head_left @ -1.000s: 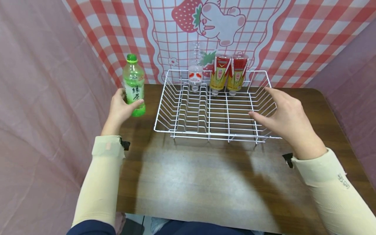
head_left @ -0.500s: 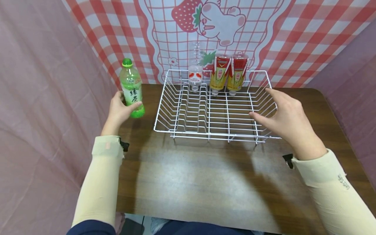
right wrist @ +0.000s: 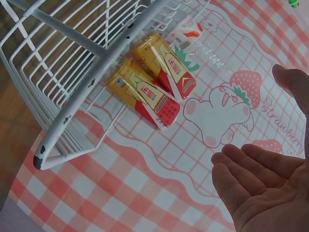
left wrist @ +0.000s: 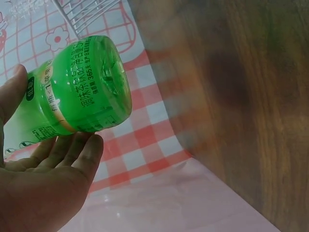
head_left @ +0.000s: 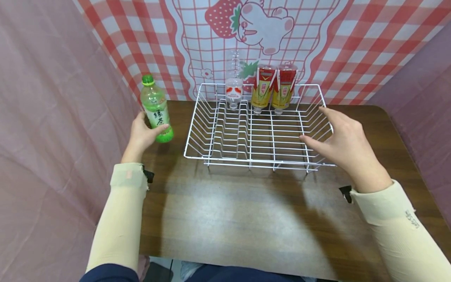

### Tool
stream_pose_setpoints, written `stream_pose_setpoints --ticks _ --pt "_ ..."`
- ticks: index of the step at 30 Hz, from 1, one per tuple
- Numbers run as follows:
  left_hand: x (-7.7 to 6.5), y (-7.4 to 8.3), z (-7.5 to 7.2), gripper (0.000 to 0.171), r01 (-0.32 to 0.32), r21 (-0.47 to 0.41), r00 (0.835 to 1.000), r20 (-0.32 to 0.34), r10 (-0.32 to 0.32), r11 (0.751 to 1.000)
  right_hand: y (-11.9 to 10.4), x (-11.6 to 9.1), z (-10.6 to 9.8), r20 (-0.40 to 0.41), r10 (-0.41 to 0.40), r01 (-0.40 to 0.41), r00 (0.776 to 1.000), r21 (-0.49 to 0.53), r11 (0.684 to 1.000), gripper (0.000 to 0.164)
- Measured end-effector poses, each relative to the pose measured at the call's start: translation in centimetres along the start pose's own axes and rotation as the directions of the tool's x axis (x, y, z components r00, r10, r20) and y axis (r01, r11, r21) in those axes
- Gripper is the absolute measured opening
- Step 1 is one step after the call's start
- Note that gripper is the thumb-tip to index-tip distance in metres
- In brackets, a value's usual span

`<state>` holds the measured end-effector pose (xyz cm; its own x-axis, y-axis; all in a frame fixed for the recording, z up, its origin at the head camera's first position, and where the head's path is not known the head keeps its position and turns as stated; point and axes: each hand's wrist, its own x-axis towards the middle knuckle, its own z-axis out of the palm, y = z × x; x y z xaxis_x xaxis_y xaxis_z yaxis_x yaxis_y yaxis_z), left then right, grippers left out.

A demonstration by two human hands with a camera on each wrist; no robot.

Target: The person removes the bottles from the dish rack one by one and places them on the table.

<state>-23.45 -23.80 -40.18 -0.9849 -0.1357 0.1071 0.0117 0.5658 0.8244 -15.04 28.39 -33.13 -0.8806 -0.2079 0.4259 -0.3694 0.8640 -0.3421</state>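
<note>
A dusty-pink fabric curtain is hanging at the far left. Beside it, the left hand is gripping a green-capped, translucent green plastic tea bottle, the thumb lying across the front and the fingers closing behind. The bottle is tilting, its cap leaning left and away from the person, and is standing out near the left side of a white wire dish rack; its base is showing uncovered in the left wrist view. The rack is resting on a brown wood-grain tabletop. Along its rear rail, left to right, a clear plastic bottle with a red-and-white label and two red-and-yellow labelled bottles are standing neck-down, the latter pair side by side. A red-and-white checked backdrop with strawberry prints is hanging behind. Near the rack's right end, the right hand is holding nothing, its thumb and fingers spreading wide. A mauve fabric curtain is closing off the far right.
</note>
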Motion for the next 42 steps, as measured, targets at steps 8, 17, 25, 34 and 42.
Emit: stream_pose_setpoints --ticks 8,17,25,34,42 --pt "0.0 -0.4 -0.1 0.068 0.008 -0.044 0.999 0.036 -0.006 0.999 0.1 -0.1 0.1 -0.011 -0.008 0.008 1.000 0.001 1.000 0.087" --pt "0.2 -0.9 0.0 0.068 0.008 -0.040 0.999 0.036 -0.007 0.999 0.4 -0.2 0.2 0.007 0.007 -0.007 1.000 -0.001 1.000 0.087" --pt "0.3 -1.5 0.2 0.066 0.017 -0.025 0.999 0.049 -0.016 1.000 0.9 -0.3 0.4 -0.005 -0.002 0.002 1.000 0.004 1.000 0.086" --pt "0.4 -2.3 0.5 0.064 0.029 -0.007 0.998 0.062 -0.028 1.000 1.3 -0.4 0.5 0.004 0.013 -0.013 1.000 0.003 1.000 0.087" --pt "0.4 -2.8 0.7 0.065 0.040 -0.005 0.995 0.091 -0.040 0.999 1.5 -0.6 0.6 0.001 0.020 -0.020 1.000 0.010 1.000 0.087"
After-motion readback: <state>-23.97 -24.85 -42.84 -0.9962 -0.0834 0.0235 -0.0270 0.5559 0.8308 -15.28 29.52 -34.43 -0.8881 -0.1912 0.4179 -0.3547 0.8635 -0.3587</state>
